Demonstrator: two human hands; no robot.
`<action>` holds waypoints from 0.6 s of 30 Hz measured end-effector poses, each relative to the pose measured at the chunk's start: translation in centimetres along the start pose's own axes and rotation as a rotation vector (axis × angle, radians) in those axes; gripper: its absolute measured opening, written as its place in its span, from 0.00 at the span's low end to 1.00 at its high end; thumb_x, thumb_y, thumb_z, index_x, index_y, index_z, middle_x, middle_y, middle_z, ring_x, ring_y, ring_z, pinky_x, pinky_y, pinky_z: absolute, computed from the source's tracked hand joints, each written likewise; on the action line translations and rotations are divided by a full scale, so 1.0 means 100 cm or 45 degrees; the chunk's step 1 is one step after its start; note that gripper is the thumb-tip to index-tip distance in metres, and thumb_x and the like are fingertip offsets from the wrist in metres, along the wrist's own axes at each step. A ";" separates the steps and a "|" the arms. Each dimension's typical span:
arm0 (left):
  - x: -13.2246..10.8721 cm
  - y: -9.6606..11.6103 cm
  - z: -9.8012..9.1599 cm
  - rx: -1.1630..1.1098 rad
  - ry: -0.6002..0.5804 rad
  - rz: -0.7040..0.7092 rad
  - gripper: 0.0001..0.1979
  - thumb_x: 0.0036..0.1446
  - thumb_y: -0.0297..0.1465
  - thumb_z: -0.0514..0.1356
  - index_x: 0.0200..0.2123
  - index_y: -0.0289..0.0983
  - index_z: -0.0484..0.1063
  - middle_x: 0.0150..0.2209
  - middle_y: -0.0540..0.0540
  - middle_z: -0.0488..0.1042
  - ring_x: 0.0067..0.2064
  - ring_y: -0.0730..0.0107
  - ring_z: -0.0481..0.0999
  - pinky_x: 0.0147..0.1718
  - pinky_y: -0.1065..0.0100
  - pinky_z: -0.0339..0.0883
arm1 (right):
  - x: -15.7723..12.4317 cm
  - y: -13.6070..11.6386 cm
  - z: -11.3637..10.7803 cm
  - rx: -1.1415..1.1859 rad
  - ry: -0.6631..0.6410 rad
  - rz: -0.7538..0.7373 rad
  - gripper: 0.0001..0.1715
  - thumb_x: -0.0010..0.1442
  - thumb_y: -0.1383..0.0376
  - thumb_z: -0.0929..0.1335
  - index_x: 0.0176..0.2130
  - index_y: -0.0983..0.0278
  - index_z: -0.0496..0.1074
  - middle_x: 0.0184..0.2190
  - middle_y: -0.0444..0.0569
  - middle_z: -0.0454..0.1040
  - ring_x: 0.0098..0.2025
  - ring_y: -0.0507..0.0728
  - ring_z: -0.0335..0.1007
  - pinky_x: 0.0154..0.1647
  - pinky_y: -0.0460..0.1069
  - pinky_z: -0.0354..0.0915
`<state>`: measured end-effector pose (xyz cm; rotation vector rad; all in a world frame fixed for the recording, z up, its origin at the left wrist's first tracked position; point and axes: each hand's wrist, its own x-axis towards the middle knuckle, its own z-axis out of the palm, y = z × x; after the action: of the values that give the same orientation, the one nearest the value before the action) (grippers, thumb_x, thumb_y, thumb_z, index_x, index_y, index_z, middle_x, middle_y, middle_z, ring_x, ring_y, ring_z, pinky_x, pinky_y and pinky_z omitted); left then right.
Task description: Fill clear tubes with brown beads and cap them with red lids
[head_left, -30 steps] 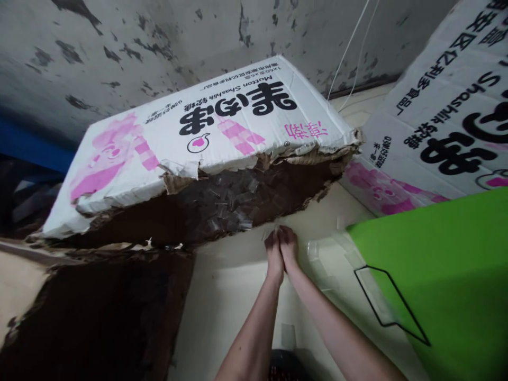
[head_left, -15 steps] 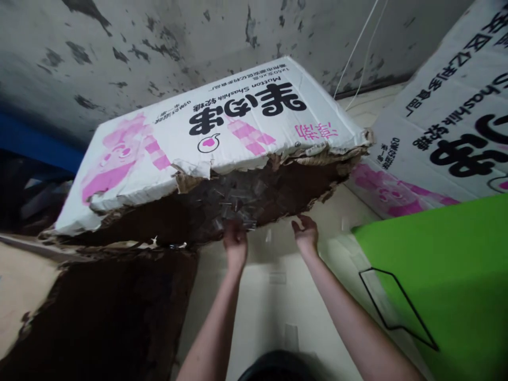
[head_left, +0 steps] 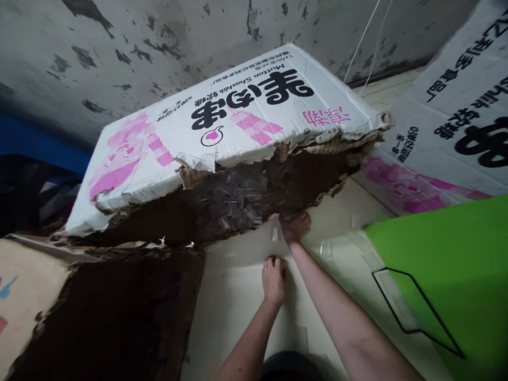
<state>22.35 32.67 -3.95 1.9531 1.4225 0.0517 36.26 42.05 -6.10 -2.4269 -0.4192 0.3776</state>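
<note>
A torn white carton with pink and black print lies tilted in front of me. Its ripped opening shows a heap of small clear plastic pieces. My right hand reaches to the lower edge of that opening, fingers curled among the pieces; what it grips is hidden. My left hand rests on the pale floor below it, fingers curled shut, its contents not visible. A loose clear piece lies just left of my right hand.
A bright green sheet with a black outline covers the right foreground. A second printed carton leans at the right. A dark torn box sits at the lower left. Behind stands a stained wall with white cords.
My hands were pressed together, then spread apart at the carton's opening. Now the left hand has dropped back toward me onto the floor, and the right has moved into the opening's edge.
</note>
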 end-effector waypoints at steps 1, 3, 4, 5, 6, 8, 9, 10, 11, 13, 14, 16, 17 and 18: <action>0.004 -0.001 -0.003 -0.164 0.079 -0.083 0.13 0.48 0.24 0.56 0.40 0.38 0.71 0.44 0.39 0.68 0.47 0.56 0.66 0.49 0.57 0.61 | 0.001 -0.002 -0.001 0.001 -0.007 0.026 0.46 0.46 0.51 0.67 0.57 0.72 0.55 0.55 0.74 0.59 0.57 0.77 0.53 0.53 0.68 0.54; 0.020 -0.002 -0.015 -0.506 0.265 -0.272 0.13 0.45 0.24 0.59 0.37 0.37 0.71 0.40 0.41 0.69 0.45 0.58 0.67 0.50 0.56 0.61 | 0.005 -0.004 -0.004 0.009 -0.042 0.057 0.43 0.46 0.52 0.68 0.55 0.71 0.57 0.52 0.72 0.62 0.54 0.75 0.58 0.52 0.64 0.57; 0.032 0.000 -0.023 -0.641 0.347 -0.355 0.12 0.45 0.25 0.59 0.36 0.36 0.70 0.37 0.42 0.69 0.43 0.59 0.68 0.48 0.56 0.62 | 0.007 -0.005 -0.005 0.014 -0.068 0.068 0.42 0.45 0.53 0.68 0.54 0.71 0.58 0.51 0.71 0.63 0.53 0.74 0.60 0.51 0.63 0.59; 0.047 0.002 -0.034 -0.740 0.409 -0.416 0.11 0.46 0.27 0.59 0.36 0.36 0.69 0.35 0.43 0.69 0.41 0.61 0.69 0.46 0.57 0.64 | 0.009 -0.005 -0.006 0.017 -0.100 0.085 0.41 0.45 0.53 0.69 0.53 0.70 0.59 0.49 0.70 0.65 0.51 0.72 0.62 0.49 0.61 0.60; 0.063 0.005 -0.046 -0.807 0.450 -0.451 0.11 0.49 0.31 0.58 0.38 0.36 0.68 0.34 0.44 0.68 0.38 0.63 0.70 0.42 0.58 0.66 | 0.011 -0.004 -0.008 0.020 -0.134 0.105 0.40 0.45 0.53 0.70 0.52 0.69 0.60 0.48 0.68 0.66 0.48 0.71 0.65 0.47 0.60 0.62; 0.098 0.014 -0.077 -0.927 0.493 -0.465 0.14 0.55 0.37 0.52 0.42 0.37 0.66 0.34 0.45 0.69 0.36 0.67 0.71 0.36 0.63 0.69 | 0.013 -0.003 -0.010 0.022 -0.200 0.151 0.34 0.45 0.54 0.70 0.48 0.66 0.63 0.44 0.64 0.69 0.43 0.68 0.69 0.41 0.57 0.64; 0.114 0.019 -0.093 -1.023 0.515 -0.456 0.16 0.58 0.40 0.49 0.44 0.38 0.65 0.35 0.46 0.69 0.35 0.69 0.72 0.34 0.65 0.69 | 0.013 -0.003 -0.011 0.023 -0.227 0.170 0.31 0.45 0.55 0.71 0.46 0.65 0.65 0.42 0.62 0.70 0.41 0.66 0.70 0.39 0.55 0.65; 0.126 0.024 -0.108 -1.150 0.551 -0.444 0.17 0.59 0.41 0.47 0.46 0.40 0.64 0.36 0.47 0.70 0.35 0.71 0.73 0.33 0.67 0.69 | 0.013 -0.004 -0.011 0.023 -0.245 0.184 0.28 0.45 0.56 0.71 0.45 0.64 0.65 0.42 0.60 0.70 0.40 0.64 0.70 0.38 0.54 0.65; 0.135 0.027 -0.121 -1.292 0.599 -0.437 0.17 0.59 0.42 0.47 0.47 0.42 0.63 0.37 0.48 0.70 0.35 0.73 0.73 0.32 0.69 0.69 | 0.012 -0.004 -0.012 0.023 -0.255 0.194 0.27 0.45 0.57 0.71 0.44 0.64 0.66 0.42 0.58 0.70 0.39 0.63 0.70 0.38 0.53 0.65; 0.139 0.026 -0.137 -1.542 0.710 -0.465 0.15 0.57 0.40 0.52 0.47 0.45 0.64 0.38 0.51 0.70 0.33 0.76 0.73 0.31 0.72 0.69 | 0.007 -0.008 -0.011 0.019 -0.250 0.218 0.27 0.45 0.61 0.71 0.46 0.63 0.65 0.43 0.57 0.69 0.40 0.61 0.70 0.39 0.51 0.65; 0.136 0.022 -0.139 -1.628 0.752 -0.509 0.14 0.56 0.38 0.54 0.46 0.45 0.64 0.36 0.51 0.70 0.31 0.77 0.73 0.30 0.73 0.68 | 0.005 -0.010 -0.010 0.016 -0.238 0.233 0.29 0.45 0.62 0.71 0.47 0.64 0.64 0.44 0.57 0.69 0.41 0.61 0.70 0.40 0.51 0.65; 0.123 0.006 -0.130 -1.681 0.771 -0.643 0.11 0.53 0.33 0.56 0.42 0.41 0.66 0.31 0.51 0.69 0.27 0.77 0.71 0.26 0.73 0.66 | 0.001 -0.015 -0.006 0.006 -0.196 0.272 0.31 0.46 0.63 0.69 0.51 0.64 0.62 0.45 0.58 0.68 0.43 0.62 0.69 0.42 0.52 0.64; 0.116 -0.004 -0.122 -1.702 0.766 -0.719 0.09 0.52 0.32 0.57 0.38 0.39 0.67 0.27 0.51 0.68 0.24 0.76 0.70 0.25 0.73 0.65 | -0.001 -0.017 -0.004 0.001 -0.172 0.294 0.32 0.48 0.62 0.69 0.52 0.64 0.61 0.46 0.59 0.68 0.44 0.63 0.68 0.43 0.53 0.64; 0.111 -0.014 -0.113 -1.725 0.757 -0.783 0.06 0.51 0.31 0.57 0.35 0.37 0.67 0.24 0.52 0.67 0.23 0.75 0.69 0.24 0.72 0.65 | -0.002 -0.019 -0.002 -0.003 -0.150 0.317 0.32 0.49 0.61 0.68 0.53 0.64 0.60 0.46 0.59 0.68 0.45 0.63 0.68 0.43 0.53 0.64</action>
<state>20.81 48.05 -0.29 0.3612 1.5850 1.0624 35.77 43.25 -4.71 -2.4729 -0.1667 0.6298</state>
